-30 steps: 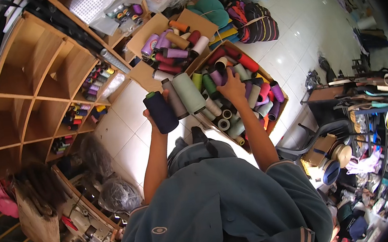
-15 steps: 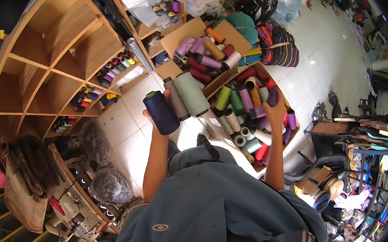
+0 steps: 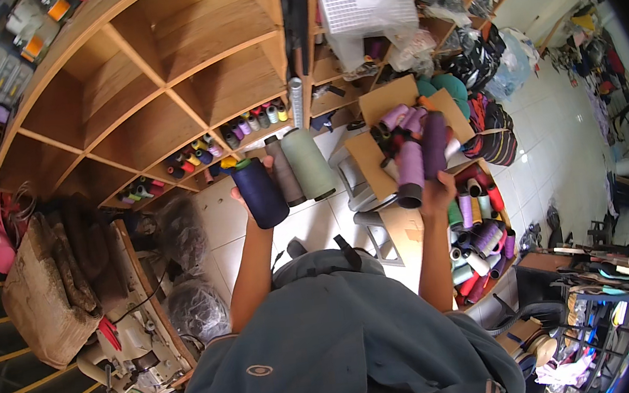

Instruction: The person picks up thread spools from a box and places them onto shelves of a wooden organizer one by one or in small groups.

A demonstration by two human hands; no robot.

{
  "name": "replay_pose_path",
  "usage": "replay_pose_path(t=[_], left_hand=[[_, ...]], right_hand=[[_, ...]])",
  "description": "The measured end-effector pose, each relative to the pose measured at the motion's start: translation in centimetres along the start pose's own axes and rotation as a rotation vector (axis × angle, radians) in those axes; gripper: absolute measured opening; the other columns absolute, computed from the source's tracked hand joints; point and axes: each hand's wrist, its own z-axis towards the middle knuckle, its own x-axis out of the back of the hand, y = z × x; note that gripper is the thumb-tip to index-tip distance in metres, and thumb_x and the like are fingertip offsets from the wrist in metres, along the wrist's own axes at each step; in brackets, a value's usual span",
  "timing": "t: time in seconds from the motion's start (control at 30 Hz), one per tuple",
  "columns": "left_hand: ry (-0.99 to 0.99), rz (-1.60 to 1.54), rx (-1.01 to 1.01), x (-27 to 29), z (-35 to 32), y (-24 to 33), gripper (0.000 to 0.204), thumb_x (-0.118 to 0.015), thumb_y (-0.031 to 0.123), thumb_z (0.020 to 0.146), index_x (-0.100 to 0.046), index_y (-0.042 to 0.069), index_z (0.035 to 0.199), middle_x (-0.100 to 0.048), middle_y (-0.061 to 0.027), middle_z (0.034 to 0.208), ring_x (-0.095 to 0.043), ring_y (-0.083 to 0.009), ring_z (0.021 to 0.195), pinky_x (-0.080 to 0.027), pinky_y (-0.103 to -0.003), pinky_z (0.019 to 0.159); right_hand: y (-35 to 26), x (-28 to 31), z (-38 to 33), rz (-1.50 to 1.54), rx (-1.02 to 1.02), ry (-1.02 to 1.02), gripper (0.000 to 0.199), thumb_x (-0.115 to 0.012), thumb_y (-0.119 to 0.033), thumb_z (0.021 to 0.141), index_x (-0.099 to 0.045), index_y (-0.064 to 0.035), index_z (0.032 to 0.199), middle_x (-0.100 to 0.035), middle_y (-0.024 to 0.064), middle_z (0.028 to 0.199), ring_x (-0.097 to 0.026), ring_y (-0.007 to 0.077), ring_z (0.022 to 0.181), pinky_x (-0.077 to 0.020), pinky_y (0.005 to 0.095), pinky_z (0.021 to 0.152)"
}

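Observation:
My left hand [image 3: 246, 196] holds three large thread cones bunched together: a navy cone [image 3: 260, 192], a grey-brown cone [image 3: 283, 171] and a pale green cone [image 3: 308, 164]. My right hand [image 3: 435, 189] is raised and grips two purple cones, a light one [image 3: 410, 175] and a darker one [image 3: 433, 144]. Both hands are up in front of the wooden shelf unit [image 3: 163, 97]. Below my right hand a cardboard box [image 3: 487, 285] holds several coloured thread cones.
Small thread spools [image 3: 205, 153] line a low shelf. A second cardboard box [image 3: 371, 151] of purple cones stands behind my right hand. A sewing machine [image 3: 142, 356] and a woven basket [image 3: 44, 305] are at lower left. Bags and clutter are at right.
My right hand has lifted two purple cones out of the box up toward the shelves. The left hand kept its three cones, and the view swung toward the shelf unit.

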Motion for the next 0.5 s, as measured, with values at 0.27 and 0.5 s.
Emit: replay_pose_path(t=[0.27,0.5], left_hand=[[0.133,-0.018,-0.160,2.3,-2.0,11.0,0.082,-0.072,0.044,0.079,-0.029,0.022,0.145,-0.045,-0.0217,0.136,-0.056,-0.0271,0.112,-0.054,-0.034,0.085],[0.117,0.008,-0.215,3.2,-1.0,15.2,0.085,-0.073,0.049,0.076,-0.036,0.006,0.138,-0.047,-0.0184,0.134,-0.058,-0.0270,0.107,-0.053,-0.040,0.087]], right_hand=[[14.2,-10.3,11.1,0.236,-0.411,-0.370,0.079,-0.065,-0.019,0.071,-0.030,-0.0016,0.139,-0.040,0.0243,0.139,-0.042,0.0351,0.128,-0.0325,0.0490,0.108],[22.2,-14.5,24.6,0.109,-0.635,-0.254,0.057,-0.061,-0.024,0.084,-0.038,-0.0028,0.131,-0.050,0.0205,0.125,-0.047,0.0377,0.122,-0.0342,0.0508,0.107]])
